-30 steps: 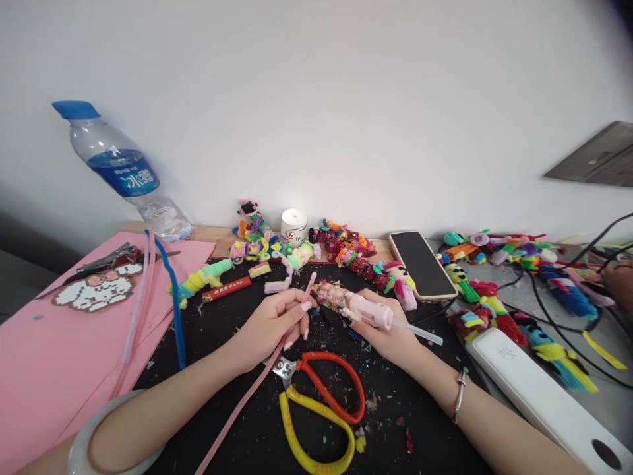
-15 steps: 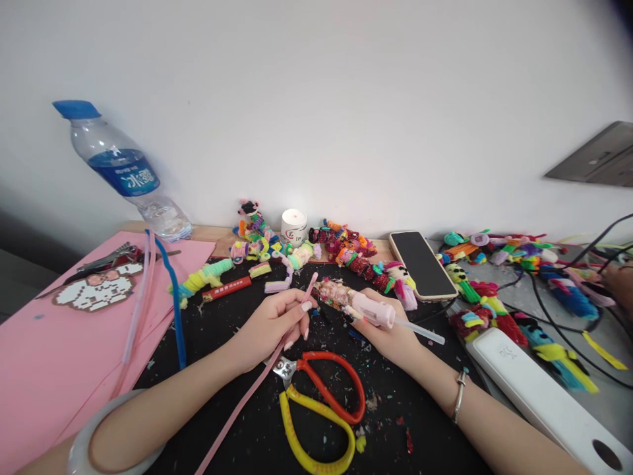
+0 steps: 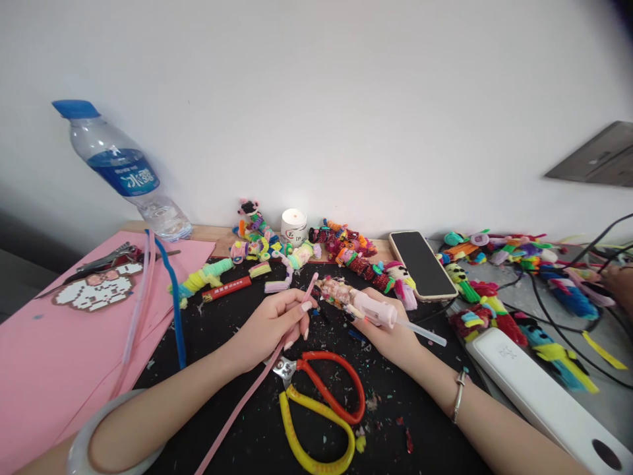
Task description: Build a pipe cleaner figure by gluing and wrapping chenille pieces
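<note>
Head view, and the left hand (image 3: 277, 326) has its fingers pinched on a pink pipe cleaner (image 3: 240, 406), tip angled up just beside the glue gun's front! Over right, the right hand (image 3: 393, 343) has its fingers wrapped around that pale pink glue gun (image 3: 374, 310), above the black mat (image 3: 410, 422); scissors (image 3: 285, 368) lie below, between the forearms.

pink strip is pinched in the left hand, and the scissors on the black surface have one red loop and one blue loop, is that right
Not quite: the second loop is yellow, not blue. The head view shows the scissors on the black surface with one red loop and one yellow loop. The pink strip is indeed pinched in the left hand.
</note>
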Motion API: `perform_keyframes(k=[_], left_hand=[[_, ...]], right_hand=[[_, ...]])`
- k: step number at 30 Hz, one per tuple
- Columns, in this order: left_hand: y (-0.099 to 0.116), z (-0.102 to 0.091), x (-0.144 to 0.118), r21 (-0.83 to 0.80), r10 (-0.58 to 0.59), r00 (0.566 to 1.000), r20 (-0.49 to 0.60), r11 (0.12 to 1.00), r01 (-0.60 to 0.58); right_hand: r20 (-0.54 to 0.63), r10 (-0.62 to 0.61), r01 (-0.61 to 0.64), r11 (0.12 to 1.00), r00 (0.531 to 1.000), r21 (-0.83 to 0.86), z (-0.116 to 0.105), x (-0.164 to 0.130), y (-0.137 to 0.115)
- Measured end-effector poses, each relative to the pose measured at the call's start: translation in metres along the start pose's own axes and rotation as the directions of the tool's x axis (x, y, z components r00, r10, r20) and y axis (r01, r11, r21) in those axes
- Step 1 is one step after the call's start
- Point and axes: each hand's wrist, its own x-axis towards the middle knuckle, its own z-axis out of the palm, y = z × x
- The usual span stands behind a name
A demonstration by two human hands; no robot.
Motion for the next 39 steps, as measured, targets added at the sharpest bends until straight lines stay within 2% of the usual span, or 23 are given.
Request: perform_keyframes(k=[6,11,28,33,39], left_hand=[[0.000,0.000,0.001,-0.001,-0.003,1.000,-0.001,1.000,0.003],[0.000,0.000,0.000,0.003,-0.005,1.000,-0.001,1.000,0.005],[-0.001,-0.001,0.000,0.004,-0.001,1.000,0.017,1.000,0.001],[-0.002,-0.002,0.000,0.000,0.003,1.000,0.014,1.000,-0.003],[-0.005,-0.004,0.000,-0.037,0.013,1.000,0.016,0.999,-0.012]], right_hand=[[-0.008,-0.036,0.036,0.999,0.999,0.001,-0.001,-0.001,0.002],[-0.034,0.000,-0.001,1.000,0.999,-0.014,0.001,-0.001,0.003],[-0.093,0.014,-0.017,0.999,0.996,-0.031,0.002,0.000,0.007],[-0.160,0.013,-0.036,0.989,0.987,-0.140,-0.001,0.004,0.007],[-0.127,-0.060,0.011,0.936,0.990,-0.353,0.000,0.007,0.011]])
